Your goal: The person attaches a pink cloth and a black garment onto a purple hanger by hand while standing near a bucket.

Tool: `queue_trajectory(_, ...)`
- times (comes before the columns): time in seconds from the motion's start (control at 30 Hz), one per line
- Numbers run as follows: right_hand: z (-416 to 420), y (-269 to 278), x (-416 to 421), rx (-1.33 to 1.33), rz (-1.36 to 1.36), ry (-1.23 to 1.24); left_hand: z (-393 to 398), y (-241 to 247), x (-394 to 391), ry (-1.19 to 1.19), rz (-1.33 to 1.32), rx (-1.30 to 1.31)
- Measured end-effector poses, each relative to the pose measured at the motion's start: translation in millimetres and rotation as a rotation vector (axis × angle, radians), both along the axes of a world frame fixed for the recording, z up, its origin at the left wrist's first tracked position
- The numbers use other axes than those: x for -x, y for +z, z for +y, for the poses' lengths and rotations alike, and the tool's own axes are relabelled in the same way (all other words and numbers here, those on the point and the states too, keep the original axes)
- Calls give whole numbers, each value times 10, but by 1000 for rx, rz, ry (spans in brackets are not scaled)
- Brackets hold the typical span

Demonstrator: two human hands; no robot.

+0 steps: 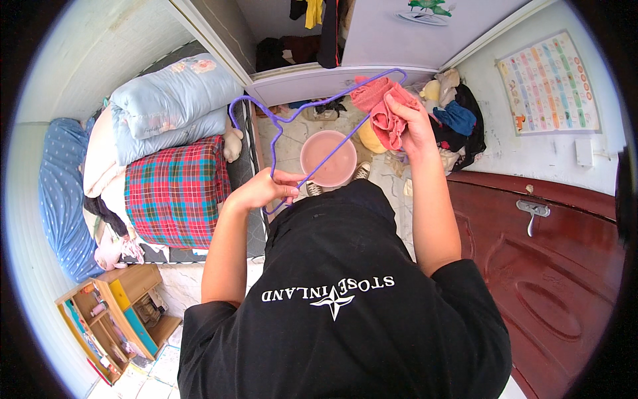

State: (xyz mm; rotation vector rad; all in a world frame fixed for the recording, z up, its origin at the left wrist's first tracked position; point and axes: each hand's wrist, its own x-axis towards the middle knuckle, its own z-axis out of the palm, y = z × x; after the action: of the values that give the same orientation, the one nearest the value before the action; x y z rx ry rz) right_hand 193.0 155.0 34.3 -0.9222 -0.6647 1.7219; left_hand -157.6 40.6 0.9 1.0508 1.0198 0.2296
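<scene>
A purple clothes hanger [336,151] is held up in front of my body, its hook pointing to the left. My left hand [271,188] grips one end of it, with fingers and thumb around the bar. At the other end my right hand [416,124] holds a bunched pinkish-red cloth [390,117], which lies against the hanger's bars. Whether the right fingers also grip the hanger is hidden by the cloth. Below the hanger a pink plastic basin [329,172] stands on the floor by my shoes.
To the left is a bed with a folded blue quilt [174,99] and a plaid blanket [172,192]. Ahead stands a wardrobe with a sliding door [398,40]. A pile of clothes [458,119] lies to the right, near a dark red door [538,269]. A wooden shelf [124,314] is at lower left.
</scene>
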Motion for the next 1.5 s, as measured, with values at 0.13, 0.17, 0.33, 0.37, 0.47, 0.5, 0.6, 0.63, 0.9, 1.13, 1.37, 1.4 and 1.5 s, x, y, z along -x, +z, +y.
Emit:
queue_trajectory(0.13,-46,58,-24,-5,68,52,14,-87,-22,-40,37,-18)
queue_trajectory(0.17,-59,104,-6,-15,88,66,1,-91,-32,-29,19,-8)
queue_trajectory(0.33,2,-14,-214,11,85,68,25,-36,44,-73,17,8)
queue_trajectory(0.37,14,49,-250,-3,102,108,17,-1,96,-76,24,31)
queue_trajectory(0.47,69,-114,-457,-77,-312,73,44,52,188,-100,56,59)
queue_trajectory(0.5,83,-78,-476,-107,-418,128,28,48,227,-104,69,67)
queue_trajectory(0.6,95,58,-512,-295,-871,353,74,149,358,-91,133,103)
queue_trajectory(0.63,96,182,-478,-368,-1027,448,87,186,398,-100,170,105)
queue_trajectory(0.9,7,419,-55,-818,-1429,926,296,582,271,-335,503,-109)
queue_trajectory(1.13,-229,412,569,-559,-1078,934,405,210,59,-523,404,-68)
queue_trajectory(1.37,-107,227,204,-547,-1144,1139,419,381,302,-285,163,230)
queue_trajectory(1.4,-104,248,257,-547,-1157,1159,417,413,258,-346,233,125)
queue_trajectory(1.5,-139,275,440,-449,-998,973,437,393,116,-309,319,159)
